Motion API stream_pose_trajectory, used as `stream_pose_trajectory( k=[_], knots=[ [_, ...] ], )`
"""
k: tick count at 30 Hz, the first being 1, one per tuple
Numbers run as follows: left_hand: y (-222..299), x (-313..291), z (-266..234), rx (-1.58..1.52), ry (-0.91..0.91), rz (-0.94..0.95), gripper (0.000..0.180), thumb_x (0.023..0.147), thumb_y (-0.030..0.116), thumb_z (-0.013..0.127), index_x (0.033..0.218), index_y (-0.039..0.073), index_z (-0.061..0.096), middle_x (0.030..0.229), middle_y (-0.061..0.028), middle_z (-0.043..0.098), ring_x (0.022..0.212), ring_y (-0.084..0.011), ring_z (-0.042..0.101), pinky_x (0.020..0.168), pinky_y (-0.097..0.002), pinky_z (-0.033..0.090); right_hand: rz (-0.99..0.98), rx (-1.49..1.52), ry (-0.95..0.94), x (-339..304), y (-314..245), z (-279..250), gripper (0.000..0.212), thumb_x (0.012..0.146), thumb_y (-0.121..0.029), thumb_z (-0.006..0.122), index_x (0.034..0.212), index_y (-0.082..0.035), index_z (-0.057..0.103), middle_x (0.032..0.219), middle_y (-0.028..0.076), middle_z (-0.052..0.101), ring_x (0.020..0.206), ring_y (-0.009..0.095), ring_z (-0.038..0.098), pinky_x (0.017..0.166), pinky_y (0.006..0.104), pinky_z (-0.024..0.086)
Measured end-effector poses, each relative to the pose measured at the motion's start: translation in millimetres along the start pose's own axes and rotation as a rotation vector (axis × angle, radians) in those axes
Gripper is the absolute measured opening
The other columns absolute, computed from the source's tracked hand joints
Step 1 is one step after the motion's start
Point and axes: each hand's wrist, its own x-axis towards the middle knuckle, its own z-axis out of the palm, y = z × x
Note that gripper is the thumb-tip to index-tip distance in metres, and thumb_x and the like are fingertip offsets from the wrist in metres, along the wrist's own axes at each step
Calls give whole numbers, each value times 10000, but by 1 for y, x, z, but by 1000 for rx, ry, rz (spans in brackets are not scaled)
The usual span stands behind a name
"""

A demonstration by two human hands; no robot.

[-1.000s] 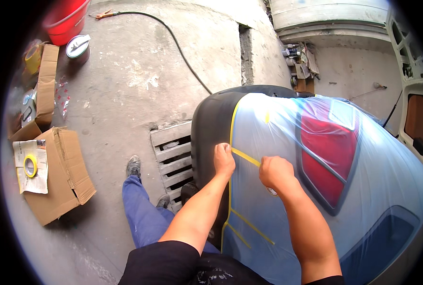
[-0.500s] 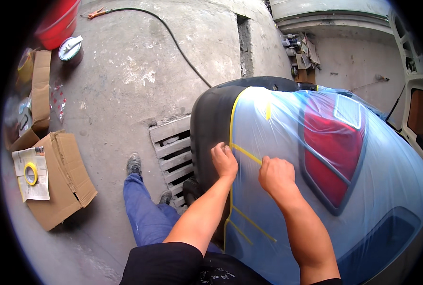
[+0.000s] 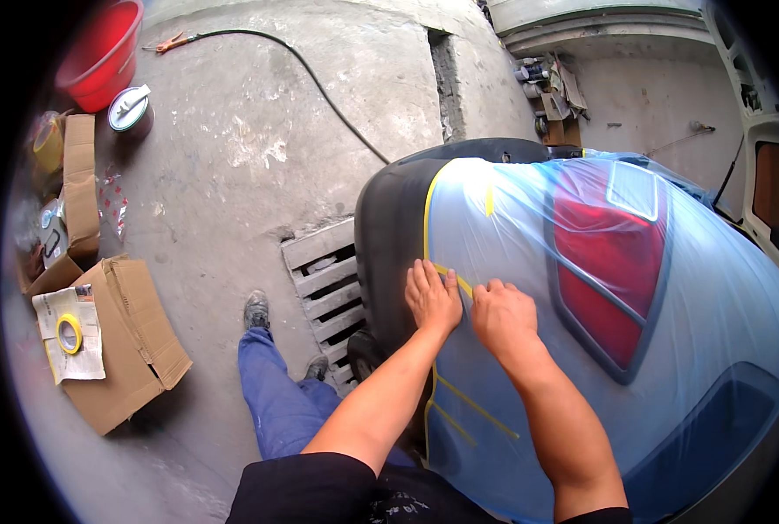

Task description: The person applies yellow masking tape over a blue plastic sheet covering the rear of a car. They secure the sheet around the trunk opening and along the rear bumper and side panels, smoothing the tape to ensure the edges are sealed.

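Note:
Clear bluish plastic film (image 3: 512,240) covers a car's rear corner, with a red tail light (image 3: 586,223) showing through. Yellow masking tape runs along the film's edge by the black bumper (image 3: 387,218). My left hand (image 3: 433,299) lies with fingers stretched out on a short strip of yellow masking tape (image 3: 464,286) that crosses the film from that edge. At the strip's right end my right hand (image 3: 505,319) is closed, fingertips pinching the tape. Lower on the film are two more yellow strips (image 3: 485,410); a short one (image 3: 490,201) sits above.
On the left, a cardboard box (image 3: 131,341) carries newspaper and a yellow tape roll (image 3: 69,334). Beyond stand a lidded can (image 3: 131,111) and a red bucket (image 3: 101,61). A black hose (image 3: 319,79) crosses the floor. A slatted drain grate (image 3: 324,266) lies beside the bumper.
My left hand has moved right along the strip, its fingers going from curled to stretched flat on it. The right hand has shifted slightly, still at the strip's end. The view has shifted a little.

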Motion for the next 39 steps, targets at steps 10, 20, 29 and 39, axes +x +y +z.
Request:
stream_pose_trajectory(
  k=[10, 20, 29, 39],
  knots=[
    [9, 4, -14, -8, -211, -124, 702, 1003, 494, 253, 1489, -10, 200, 1577, -171, 135, 1466, -309, 84, 1175, -424, 104, -337, 246, 341, -59, -6, -27, 87, 718, -114, 636, 727, -110, 549, 702, 11, 516, 657, 180, 533, 559, 319, 403],
    [59, -50, -19, -113, -104, 79, 755, 1003, 490, 276, 1444, -117, 193, 1534, -296, 135, 1445, -395, 105, 1172, -446, 117, 131, 696, 68, -280, -65, 64, 108, 815, -179, 633, 758, -92, 608, 723, 82, 573, 683, 300, 594, 596, 421, 478],
    [78, -137, -85, -148, -416, 910, 571, 995, 273, 434, 1429, -74, 300, 1465, -290, 324, 1372, -400, 318, 1131, -418, 251, 653, 1035, -37, -425, -199, 161, 187, 876, -256, 566, 861, -102, 670, 860, 118, 644, 804, 353, 628, 716, 462, 518],
    [-165, -86, -329, 625, -633, 467, 535, 884, 248, 639, 1302, -26, 450, 1327, -233, 426, 1035, -355, 608, 822, -395, 534, 1234, 1472, -87, -487, -408, 218, 228, 898, -230, 525, 1065, -101, 612, 1005, 190, 654, 945, 394, 616, 803, 477, 498]
  ],
)
